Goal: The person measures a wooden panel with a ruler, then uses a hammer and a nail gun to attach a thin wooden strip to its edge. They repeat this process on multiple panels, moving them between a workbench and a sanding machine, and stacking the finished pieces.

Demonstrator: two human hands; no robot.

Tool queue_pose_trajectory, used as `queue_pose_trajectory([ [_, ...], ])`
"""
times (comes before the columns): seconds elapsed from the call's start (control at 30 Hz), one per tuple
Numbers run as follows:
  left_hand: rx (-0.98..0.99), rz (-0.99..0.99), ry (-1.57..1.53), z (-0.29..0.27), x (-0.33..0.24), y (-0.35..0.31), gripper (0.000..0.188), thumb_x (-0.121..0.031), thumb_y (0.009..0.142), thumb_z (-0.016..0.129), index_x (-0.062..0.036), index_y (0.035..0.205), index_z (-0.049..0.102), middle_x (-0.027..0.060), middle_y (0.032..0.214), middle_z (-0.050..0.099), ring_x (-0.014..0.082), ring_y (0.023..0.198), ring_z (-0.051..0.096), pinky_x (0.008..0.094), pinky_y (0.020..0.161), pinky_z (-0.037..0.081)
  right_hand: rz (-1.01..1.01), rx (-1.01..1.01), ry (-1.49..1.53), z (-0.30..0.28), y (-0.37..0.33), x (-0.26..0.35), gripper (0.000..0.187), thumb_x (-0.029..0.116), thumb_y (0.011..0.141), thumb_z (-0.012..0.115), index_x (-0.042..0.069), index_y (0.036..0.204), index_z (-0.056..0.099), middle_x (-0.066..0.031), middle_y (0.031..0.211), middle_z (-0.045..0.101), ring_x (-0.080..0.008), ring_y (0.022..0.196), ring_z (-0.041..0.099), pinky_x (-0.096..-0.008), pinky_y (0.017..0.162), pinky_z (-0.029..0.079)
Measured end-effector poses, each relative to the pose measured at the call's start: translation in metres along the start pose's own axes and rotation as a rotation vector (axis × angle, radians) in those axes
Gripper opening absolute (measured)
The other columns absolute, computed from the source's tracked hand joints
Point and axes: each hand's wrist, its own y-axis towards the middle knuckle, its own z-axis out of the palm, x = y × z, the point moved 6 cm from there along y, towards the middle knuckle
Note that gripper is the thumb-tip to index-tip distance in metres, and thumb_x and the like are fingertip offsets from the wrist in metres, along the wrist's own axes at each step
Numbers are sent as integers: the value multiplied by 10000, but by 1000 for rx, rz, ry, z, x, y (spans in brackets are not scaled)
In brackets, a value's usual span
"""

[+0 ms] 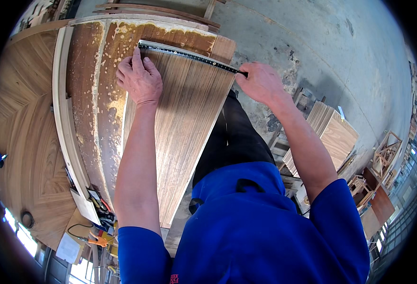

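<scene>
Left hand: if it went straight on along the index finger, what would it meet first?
The left hand would first meet the left end of the black measuring strip; the fingertip already seems to touch it, though depth is unclear. Beyond lies the stained brown tabletop.

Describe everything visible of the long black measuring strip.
The long, narrow black measuring strip bears pale markings; its material is unclear. It spans the brown-grained wooden panel at its far end, looking slightly curved in this fisheye view. The bare left hand has an index fingertip at the strip's left end; the right hand grips its right.
</scene>
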Motion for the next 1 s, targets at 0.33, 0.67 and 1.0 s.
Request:
queue_pose_trajectory([
  [0.33,-10,7,14,1,2,0,437,-261,929,613,-183,1359,610,100,1155,537,317,1109,507,505,989,366,-19,-30,-14,-2,-1,3,311,298,887,543,44,923,720,-208,980,692,-380,1015,648,-488,921,511],
  [0.67,-44,48,-1,1,3,0,431,-259,924,618,-183,1348,615,98,1140,538,318,1091,513,503,980,370,-21,-35,1,-4,-1,5,300,294,875,554,52,918,727,-205,957,694,-388,1001,648,-493,910,512],
  [1.0,38,-25,-18,-12,-11,2,486,-287,918,598,-166,1387,569,160,1237,528,355,1156,480,540,1005,347,-86,-97,22,0,-2,1,265,283,860,598,42,845,706,-224,851,680,-422,879,657,-519,794,523],
])
